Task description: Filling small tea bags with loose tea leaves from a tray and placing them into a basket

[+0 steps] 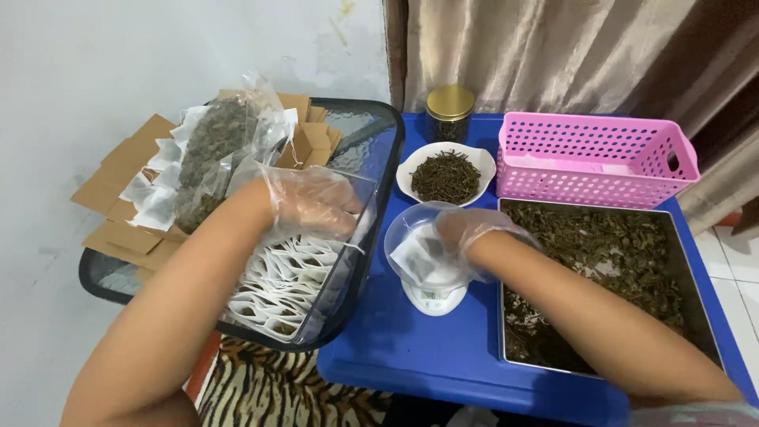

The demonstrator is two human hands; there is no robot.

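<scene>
My left hand (312, 202), in a thin clear plastic glove, reaches into a clear plastic box (348, 261) packed with several white filter sachets (285, 281), fingers bent down on the top ones. My right hand (466, 225), also gloved, rests over a clear bowl (403, 229) standing on a small white scale (431, 296) and pinches a white sachet (415, 257) holding dark dried leaves. Just right of that hand sits a metal tray (696, 269) full of dried leaves.
A white dish of dark dried strands (447, 175), a gold-lidded jar (450, 113) and a pink perforated basket (593, 162) stand at the back of the blue table (411, 348). Brown cardboard pieces (118, 178) and bagged leaves (209, 150) lie on the dark glass table (379, 142) at left.
</scene>
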